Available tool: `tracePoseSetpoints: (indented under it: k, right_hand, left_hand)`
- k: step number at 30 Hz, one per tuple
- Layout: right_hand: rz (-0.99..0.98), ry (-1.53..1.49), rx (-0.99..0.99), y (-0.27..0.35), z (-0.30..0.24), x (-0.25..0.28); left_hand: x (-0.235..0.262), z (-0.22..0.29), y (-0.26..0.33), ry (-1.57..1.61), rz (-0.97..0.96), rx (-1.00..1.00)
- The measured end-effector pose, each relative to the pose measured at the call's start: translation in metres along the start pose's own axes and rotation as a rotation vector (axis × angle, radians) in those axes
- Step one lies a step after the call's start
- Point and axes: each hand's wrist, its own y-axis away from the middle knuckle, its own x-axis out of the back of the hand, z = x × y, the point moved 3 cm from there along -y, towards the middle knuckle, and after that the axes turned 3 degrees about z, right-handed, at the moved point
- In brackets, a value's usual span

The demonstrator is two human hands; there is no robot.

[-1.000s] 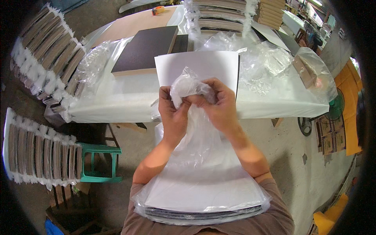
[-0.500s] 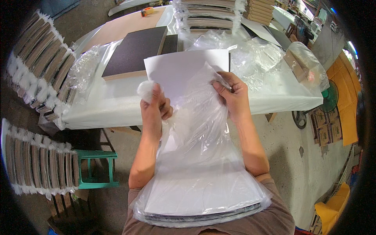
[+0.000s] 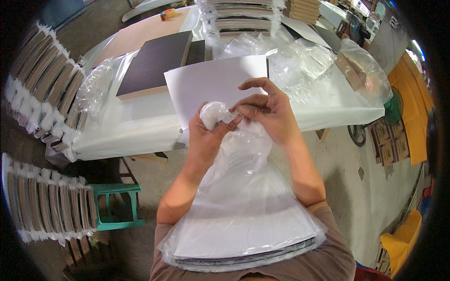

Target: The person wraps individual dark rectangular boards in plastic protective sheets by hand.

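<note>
Gripping a bunched wad of clear plastic, left hand [image 3: 205, 136] up at chest height, fingers clamped tight around the gathered mouth of the plastic bag [image 3: 243, 196]. Right hand [image 3: 267, 112] touching it from the other side, fingers [image 3: 246, 104] pinched together on the same twisted neck, index raised and curled above. Both hands meeting just over the near edge of the table [image 3: 140, 131].

Hanging down from the wad, the bag itself, stretched toward the body and wrapped around a stack of flat boards [image 3: 243, 234] resting against the lap, white face up, dark edges showing at the bottom.

Lying on the table right behind the hands, a white sheet [image 3: 211, 84]. Beside it to the left, a dark brown board [image 3: 154, 63] on a pale one. Heaped to the right, loose clear plastic [image 3: 300, 61], with a bagged brown piece [image 3: 351, 70] further along. Stacked at the far end, more wrapped boards [image 3: 241, 18].

Down on the floor at left, rows of wrapped boards standing on edge [image 3: 42, 206], and a green stool [image 3: 115, 206] just beside them.
</note>
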Motion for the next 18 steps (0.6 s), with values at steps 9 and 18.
tracePoseSetpoints:
  k: [9,18]
  right_hand:
    - [0.268,-0.236,0.037,-0.006,0.019,0.015]
    - [0.195,0.026,0.132,-0.001,0.029,0.002]
  left_hand:
    - [0.004,-0.009,0.003,0.046,0.064,-0.007]
    - [-0.006,-0.004,0.001,0.060,0.005,0.009]
